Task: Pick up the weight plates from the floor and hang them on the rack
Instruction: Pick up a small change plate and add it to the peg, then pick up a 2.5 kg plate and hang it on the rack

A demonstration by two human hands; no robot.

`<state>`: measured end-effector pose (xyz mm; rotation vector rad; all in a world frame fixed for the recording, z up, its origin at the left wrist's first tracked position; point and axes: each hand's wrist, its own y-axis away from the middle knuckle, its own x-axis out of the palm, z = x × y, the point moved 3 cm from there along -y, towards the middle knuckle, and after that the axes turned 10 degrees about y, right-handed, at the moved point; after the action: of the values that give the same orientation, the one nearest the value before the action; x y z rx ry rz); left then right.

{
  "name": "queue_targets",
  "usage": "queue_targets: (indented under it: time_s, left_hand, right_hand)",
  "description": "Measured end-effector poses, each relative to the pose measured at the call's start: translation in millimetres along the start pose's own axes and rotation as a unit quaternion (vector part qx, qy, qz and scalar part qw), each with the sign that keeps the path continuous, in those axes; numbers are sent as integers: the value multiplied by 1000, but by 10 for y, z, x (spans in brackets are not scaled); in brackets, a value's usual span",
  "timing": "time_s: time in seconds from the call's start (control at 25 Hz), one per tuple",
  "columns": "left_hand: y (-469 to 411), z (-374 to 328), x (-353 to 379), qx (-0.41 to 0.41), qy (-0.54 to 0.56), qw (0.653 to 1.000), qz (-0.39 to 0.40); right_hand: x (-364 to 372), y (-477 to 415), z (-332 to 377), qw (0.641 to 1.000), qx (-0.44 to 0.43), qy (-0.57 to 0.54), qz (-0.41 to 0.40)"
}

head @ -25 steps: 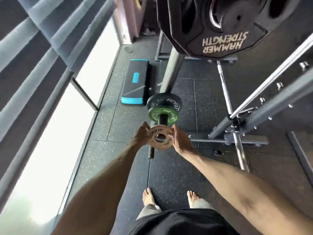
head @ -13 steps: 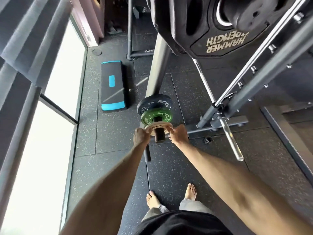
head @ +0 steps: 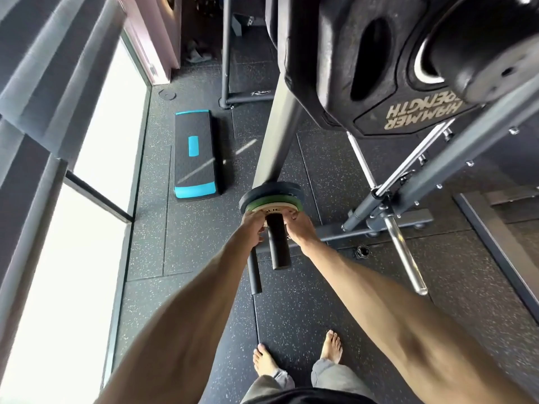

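A small tan weight plate (head: 272, 210) sits on the black peg (head: 278, 243) of the grey rack upright (head: 277, 135), pressed against a green plate (head: 262, 202) and a black plate (head: 269, 190) behind it. My left hand (head: 253, 228) holds the tan plate's left edge. My right hand (head: 299, 228) holds its right edge. Both hands' fingers are curled at the plate's rim. The peg's free end sticks out toward me between my hands. A big black Hammer Strength plate (head: 379, 83) hangs higher on the rack.
A black and blue step platform (head: 195, 154) lies on the speckled rubber floor by the window (head: 96, 126). A chrome barbell sleeve (head: 405, 258) and grey frame bars (head: 437, 170) stand to the right. A second thin black peg (head: 254, 272) juts out below. My bare feet (head: 294, 357) stand below.
The tan plate, held off the peg's tip a second ago, has slid along the peg up against the green plate. Both hands moved forward with it; the view tilted down.
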<state>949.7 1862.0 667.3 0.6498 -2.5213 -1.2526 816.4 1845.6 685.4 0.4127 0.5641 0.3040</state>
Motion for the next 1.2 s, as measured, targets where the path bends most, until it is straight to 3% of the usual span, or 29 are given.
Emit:
queue_targets:
  time_s: [0.28, 0.52, 0.68, 0.84, 1.04, 1.12, 1.2]
  left_hand:
    - [-73, -269, 39, 5, -25, 1000, 5]
    - [76, -289, -79, 57, -159, 985, -12]
    - [303, -471, -94, 183, -320, 928, -60]
    - [865, -679, -11, 300, -392, 864, -93]
    - [1904, -1118, -41, 476, -436, 739, -193]
    - [2478, -1347, -115, 518, -418, 707, -239]
    - [2995, -1571, -212, 530, -393, 698, -280]
  right_hand:
    - [-41, -365, 121, 999, -7, 38, 16]
    - [-69, -369, 128, 994, 19, 99, 43]
    - [-196, -214, 246, 959, -26, 281, -11]
    - [-371, 145, 500, 913, -94, 395, -41]
    - [-602, 783, 1247, 859, -236, 450, -70]
    - [-690, 1152, 1645, 836, -317, 440, -83]
    - [-769, 1527, 2026, 821, -374, 422, -90]
